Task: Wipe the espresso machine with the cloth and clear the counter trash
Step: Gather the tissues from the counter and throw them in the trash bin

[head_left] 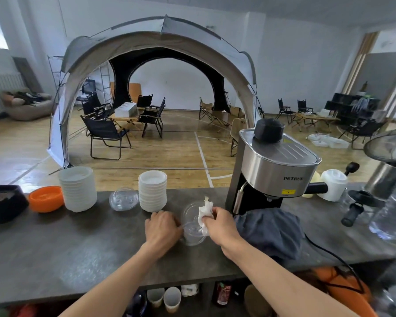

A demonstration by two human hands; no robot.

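The steel and black espresso machine (274, 170) stands on the dark counter (78, 248) at the right. A grey-blue cloth (270, 232) lies crumpled in front of it. My right hand (220, 225) is shut on a crumpled white tissue (205, 213), held over a clear plastic cup (192, 227) lying on the counter. My left hand (161, 227) grips that cup from its left side.
Two stacks of white lids (78, 188) (152, 191), a clear dome lid (123, 199), an orange bowl (46, 199) and a black dish (4, 202) line the counter's back. A white cup (333, 184), portafilter (352, 213), water bottle (393, 213) and power cord (334, 255) sit right.
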